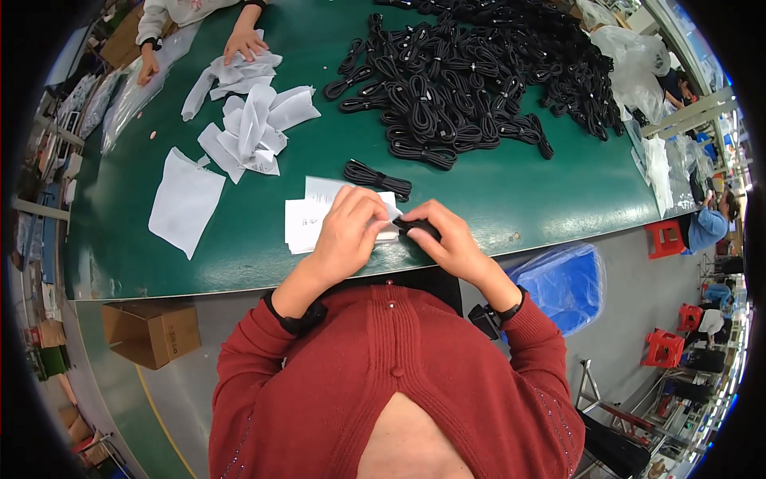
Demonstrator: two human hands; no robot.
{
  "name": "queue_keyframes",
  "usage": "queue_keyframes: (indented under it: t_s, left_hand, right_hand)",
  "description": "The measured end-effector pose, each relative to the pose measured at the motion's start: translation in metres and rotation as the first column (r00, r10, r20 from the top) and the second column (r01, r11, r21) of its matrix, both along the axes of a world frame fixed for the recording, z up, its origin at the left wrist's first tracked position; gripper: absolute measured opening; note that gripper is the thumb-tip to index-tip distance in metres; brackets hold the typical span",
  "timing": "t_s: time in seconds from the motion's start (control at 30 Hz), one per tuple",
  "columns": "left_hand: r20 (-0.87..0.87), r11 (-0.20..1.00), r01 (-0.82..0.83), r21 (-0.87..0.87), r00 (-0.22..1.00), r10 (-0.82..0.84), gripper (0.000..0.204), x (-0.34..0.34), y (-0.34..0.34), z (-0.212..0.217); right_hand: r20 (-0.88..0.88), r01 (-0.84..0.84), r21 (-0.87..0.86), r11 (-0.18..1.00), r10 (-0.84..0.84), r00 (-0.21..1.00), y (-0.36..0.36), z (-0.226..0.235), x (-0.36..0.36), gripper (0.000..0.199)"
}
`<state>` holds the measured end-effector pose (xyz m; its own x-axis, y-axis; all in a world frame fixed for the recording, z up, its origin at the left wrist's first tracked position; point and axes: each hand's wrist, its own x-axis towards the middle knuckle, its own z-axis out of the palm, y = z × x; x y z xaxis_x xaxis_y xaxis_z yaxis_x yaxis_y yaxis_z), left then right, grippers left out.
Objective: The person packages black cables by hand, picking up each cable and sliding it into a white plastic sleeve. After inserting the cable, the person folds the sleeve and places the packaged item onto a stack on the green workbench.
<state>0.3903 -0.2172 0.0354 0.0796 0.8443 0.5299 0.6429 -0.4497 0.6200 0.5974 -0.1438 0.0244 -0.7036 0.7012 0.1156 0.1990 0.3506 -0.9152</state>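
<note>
Close to the table's near edge, my left hand [345,229] pinches a thin white piece [393,211], which looks like paper or a small bag. Beside it, my right hand [451,241] grips a coiled black cable [422,227], partly hidden by the fingers. The cable's end meets the white piece between my fingertips. Under and beside my left hand lies a stack of printed white leaflets [302,225]. Just beyond my hands, another bundled black cable [377,180] rests on the green table [263,267].
A large heap of black cables [447,88] covers the far right. Crumpled white bags [254,132] and a flat one [186,201] lie left. Another person's hand [244,44] touches some bags. A lined blue bin [562,289] and a cardboard box [152,331] stand below the edge.
</note>
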Motion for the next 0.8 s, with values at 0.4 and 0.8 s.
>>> queue_keyframes:
  t_s: [0.4,0.8]
  left_hand:
    - [0.786,0.958,0.155,-0.241,0.611,0.098,0.01,-0.064,0.013,0.022]
    - [0.113,0.984,-0.08,-0.162,0.989,0.099,0.027,-0.03,0.013,0.004]
  right_hand:
    - [-0.389,0.181,0.293,0.939,-0.056,0.92,0.018,0.027,-0.059,0.031]
    - [0.222,0.043,0.626,0.778,-0.232,0.947,0.052,-0.014,-0.029,0.027]
